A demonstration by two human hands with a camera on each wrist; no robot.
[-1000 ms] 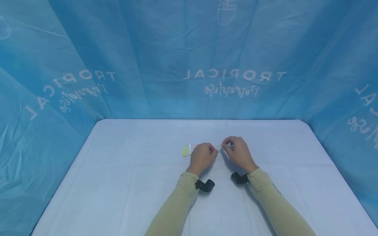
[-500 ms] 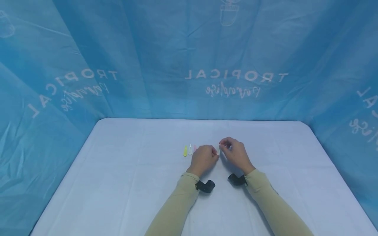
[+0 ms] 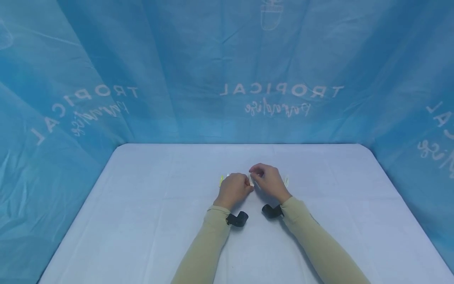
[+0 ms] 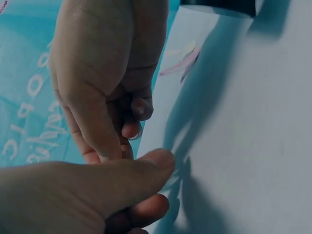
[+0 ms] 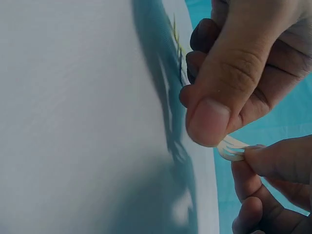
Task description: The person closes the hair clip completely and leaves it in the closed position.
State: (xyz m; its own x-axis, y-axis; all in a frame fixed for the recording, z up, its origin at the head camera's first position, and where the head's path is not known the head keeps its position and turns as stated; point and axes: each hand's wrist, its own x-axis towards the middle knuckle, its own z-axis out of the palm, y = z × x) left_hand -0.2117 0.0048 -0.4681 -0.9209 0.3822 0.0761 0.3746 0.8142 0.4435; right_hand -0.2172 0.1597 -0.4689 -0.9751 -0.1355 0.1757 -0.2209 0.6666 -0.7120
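A pale snap hair clip [image 3: 251, 180] is between my two hands, above the white table. My left hand [image 3: 234, 190] pinches one end of it between thumb and fingertips. My right hand [image 3: 270, 181] pinches the other end, its thumb laid over it in the right wrist view, where the bowed strips of the clip [image 5: 231, 148] show. Beside the left hand, a yellow hair clip [image 3: 221, 180] lies partly covered, with the tip of a whitish one next to it. Right of the right hand, a pale clip [image 3: 286, 181] lies on the cloth.
The table [image 3: 142, 221] has a white cloth. Blue printed curtains [image 3: 198, 59] close off its back and sides. A pink hair clip [image 4: 187, 63] lies on the cloth beyond the hands in the left wrist view. A black wrist camera [image 3: 238, 219] sits on each wrist.
The right hand first came closer to the left, and the held clip turned more upright. Both hands then shifted left with it, covering more of the row and uncovering a pale clip at right.
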